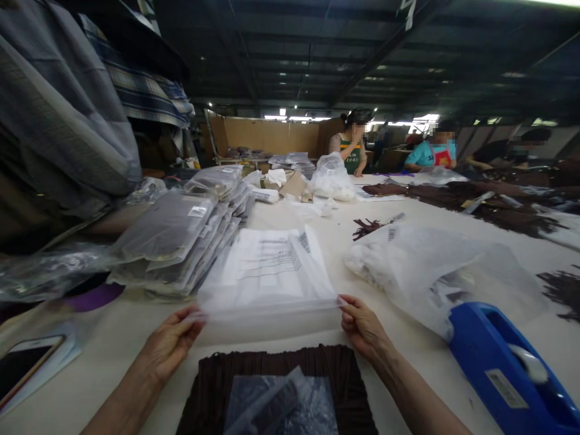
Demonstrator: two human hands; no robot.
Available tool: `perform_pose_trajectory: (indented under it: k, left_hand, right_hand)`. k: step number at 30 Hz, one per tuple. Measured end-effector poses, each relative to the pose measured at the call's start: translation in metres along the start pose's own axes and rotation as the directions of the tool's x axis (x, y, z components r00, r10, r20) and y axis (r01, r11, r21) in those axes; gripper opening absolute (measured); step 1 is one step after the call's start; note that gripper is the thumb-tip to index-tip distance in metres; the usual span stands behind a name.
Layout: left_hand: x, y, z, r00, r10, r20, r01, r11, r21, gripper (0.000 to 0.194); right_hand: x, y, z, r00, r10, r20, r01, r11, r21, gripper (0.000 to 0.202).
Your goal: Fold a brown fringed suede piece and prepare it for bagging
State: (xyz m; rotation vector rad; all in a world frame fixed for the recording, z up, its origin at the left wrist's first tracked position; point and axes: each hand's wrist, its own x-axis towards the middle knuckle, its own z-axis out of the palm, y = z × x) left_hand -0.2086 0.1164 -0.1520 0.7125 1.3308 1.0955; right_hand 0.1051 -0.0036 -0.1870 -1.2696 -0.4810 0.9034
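A clear plastic bag (272, 307) is stretched between my two hands over the table. My left hand (174, 341) pinches its near left corner, and my right hand (362, 323) pinches the near right corner. Printed white sheets (267, 260) lie beneath or inside the bag; I cannot tell which. Closest to me is a folded dark brown fringed textile (203, 393), with a small clear packet (281, 405) on top. Neither hand touches the textile.
Bagged grey garments (163, 229) are stacked at the left, with a phone (27, 365) nearer me. At the right are a blue tape dispenser (489, 368) and a large plastic bag (408, 260). People (351, 148) work across the table. Clothes (58, 103) hang at upper left.
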Motion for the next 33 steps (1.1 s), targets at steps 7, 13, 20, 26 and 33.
perform_pose_trajectory:
  k: [7, 13, 20, 26, 33]
  left_hand:
    - [0.006, -0.026, -0.012, 0.984, 0.113, 0.136, -0.112, 0.994, -0.017, 0.019]
    - [-0.001, -0.040, -0.026, 0.893, 0.302, 0.334, -0.446, 0.690, 0.570, 0.028]
    - [-0.025, -0.053, -0.031, 0.854, 0.374, 0.362, -0.504, 0.420, 0.754, 0.032]
    - [-0.046, -0.064, -0.032, 0.888, 0.394, 0.235, -0.382, 0.354, 0.854, 0.035]
    - [-0.058, -0.073, -0.040, 0.947, 0.308, -0.094, -0.051, 0.433, 0.900, 0.038]
  right_hand:
    - [-0.008, 0.004, -0.018, 0.997, 0.073, 0.033, -0.076, 0.994, 0.077, 0.041]
    - [-0.021, 0.011, -0.030, 0.999, 0.016, 0.047, -0.005, 0.974, -0.226, 0.032]
    - [-0.054, 0.013, -0.034, 0.939, -0.288, 0.189, 0.320, 0.523, -0.790, 0.030]
    - [-0.065, 0.019, -0.039, 0.954, -0.228, 0.195, 0.285, 0.483, -0.828, 0.027]
    - [-0.074, 0.011, -0.040, 0.999, -0.045, 0.014, 0.039, 0.638, -0.769, 0.039]
